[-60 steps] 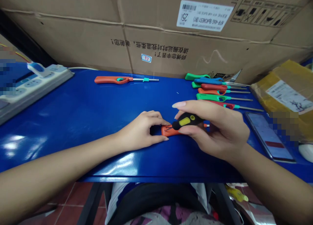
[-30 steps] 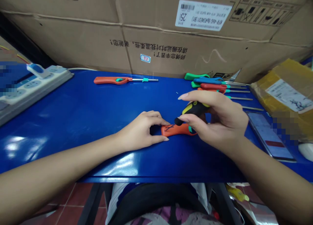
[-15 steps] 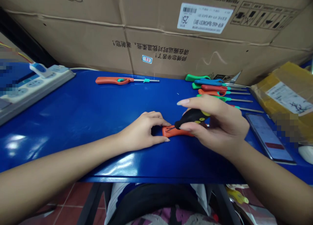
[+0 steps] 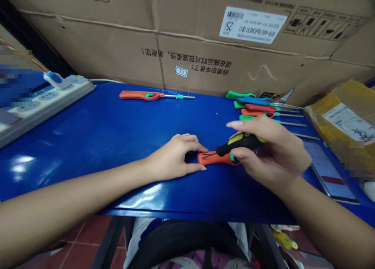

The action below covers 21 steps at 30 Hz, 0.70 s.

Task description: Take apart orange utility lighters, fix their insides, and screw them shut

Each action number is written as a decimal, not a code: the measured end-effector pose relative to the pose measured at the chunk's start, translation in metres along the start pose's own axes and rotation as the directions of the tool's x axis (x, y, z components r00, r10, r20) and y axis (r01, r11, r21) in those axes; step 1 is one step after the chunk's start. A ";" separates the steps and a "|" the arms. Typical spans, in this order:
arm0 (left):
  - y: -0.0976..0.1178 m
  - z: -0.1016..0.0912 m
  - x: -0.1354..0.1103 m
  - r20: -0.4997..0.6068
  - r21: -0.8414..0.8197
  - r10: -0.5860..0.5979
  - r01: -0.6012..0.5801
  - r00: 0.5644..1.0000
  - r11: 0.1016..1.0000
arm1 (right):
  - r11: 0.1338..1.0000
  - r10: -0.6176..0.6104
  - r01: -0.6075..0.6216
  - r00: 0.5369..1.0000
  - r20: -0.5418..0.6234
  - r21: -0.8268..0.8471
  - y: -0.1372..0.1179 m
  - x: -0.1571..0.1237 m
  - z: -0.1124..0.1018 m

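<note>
My left hand (image 4: 178, 155) grips the end of an orange gas lighter (image 4: 219, 159) between thumb and fingers, keeping it flat on the blue table. In my right hand (image 4: 272, 152) is a black and yellow screwdriver (image 4: 241, 143), tilted low over the lighter. Its thin shaft reaches down toward the lighter's end near my left fingers; whether the tip sits in a screw is too small to tell. The far part of this lighter is hidden behind my right hand.
Another orange lighter (image 4: 140, 95) lies at the back, and several coloured lighters (image 4: 258, 108) are piled back right. A phone (image 4: 331, 171) and a taped parcel (image 4: 345, 116) are at the right. A power strip (image 4: 49, 101) sits left; a big cardboard box (image 4: 117, 38) stands behind.
My right hand has shifted slightly right, and the screwdriver has rolled and tilted lower, showing more yellow on its handle. My left hand still holds the lighter's end.
</note>
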State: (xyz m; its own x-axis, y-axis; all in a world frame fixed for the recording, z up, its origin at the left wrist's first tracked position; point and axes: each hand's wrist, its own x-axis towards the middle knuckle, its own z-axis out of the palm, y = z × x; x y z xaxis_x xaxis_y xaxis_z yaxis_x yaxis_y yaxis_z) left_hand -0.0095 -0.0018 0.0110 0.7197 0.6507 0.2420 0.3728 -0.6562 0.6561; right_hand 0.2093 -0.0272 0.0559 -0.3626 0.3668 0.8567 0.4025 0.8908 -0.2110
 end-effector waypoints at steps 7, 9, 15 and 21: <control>-0.002 0.001 0.000 -0.009 0.014 0.004 -0.004 1.000 1.000 | 0.988 0.124 -0.131 0.989 0.079 0.082 0.003 -0.004 0.000; -0.002 0.001 0.000 -0.013 0.006 0.008 -0.008 1.000 1.000 | 0.996 0.087 -0.087 0.996 0.027 -0.001 0.003 -0.002 0.000; -0.002 0.001 0.000 -0.023 0.007 0.005 -0.005 1.000 1.000 | 0.994 0.110 -0.108 0.990 0.087 -0.020 -0.001 0.001 -0.004; -0.004 0.003 0.000 -0.029 0.011 0.013 -0.013 0.999 1.000 | 0.994 0.105 -0.108 0.990 0.093 0.033 -0.003 0.002 -0.003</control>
State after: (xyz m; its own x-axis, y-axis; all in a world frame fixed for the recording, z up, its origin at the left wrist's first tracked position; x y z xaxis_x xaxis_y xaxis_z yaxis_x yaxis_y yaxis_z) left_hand -0.0094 -0.0005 0.0067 0.7072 0.6528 0.2716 0.3696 -0.6687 0.6451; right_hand 0.2100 -0.0295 0.0599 -0.3951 0.4813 0.7825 0.4114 0.8543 -0.3177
